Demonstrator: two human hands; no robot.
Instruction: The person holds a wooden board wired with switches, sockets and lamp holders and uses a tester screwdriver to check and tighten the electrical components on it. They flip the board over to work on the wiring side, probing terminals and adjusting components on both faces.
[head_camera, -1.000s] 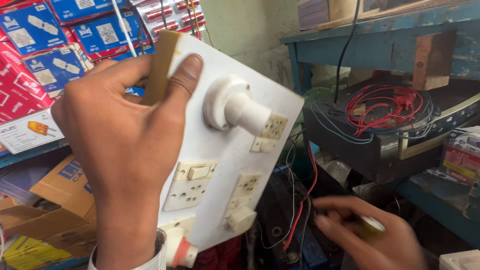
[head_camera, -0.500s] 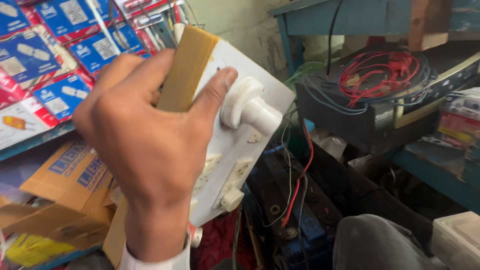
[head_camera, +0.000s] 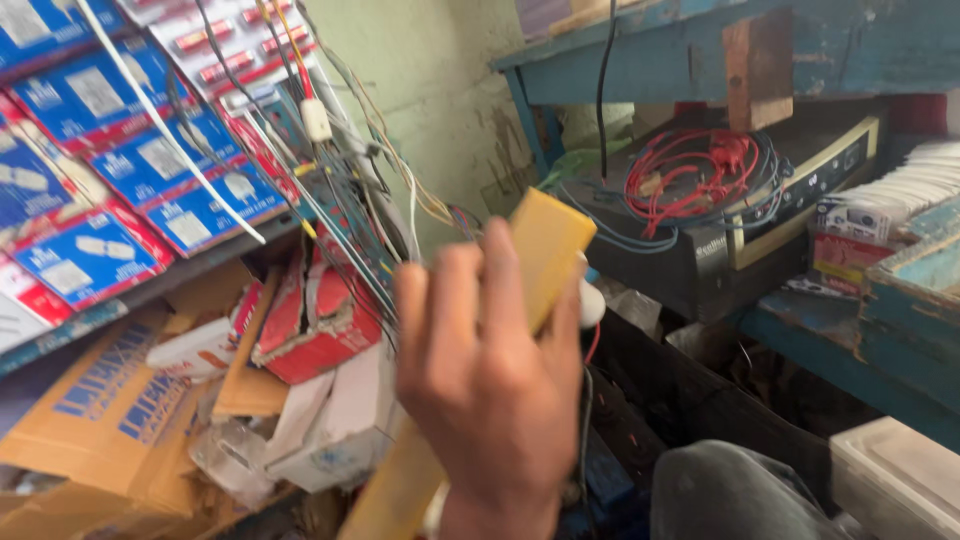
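Though edge-on, one board (head_camera: 548, 245), one hand (head_camera: 490, 390)

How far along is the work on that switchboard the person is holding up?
Done: not much can be told, since the board's face with its fittings is turned away. In hand: the left hand grips the wooden switchboard edge-on, fingers wrapped over its yellow-brown side, with a white fitting just peeking out behind. The right hand is out of view. Left: loose wires hang behind the board; whether any join it cannot be seen.
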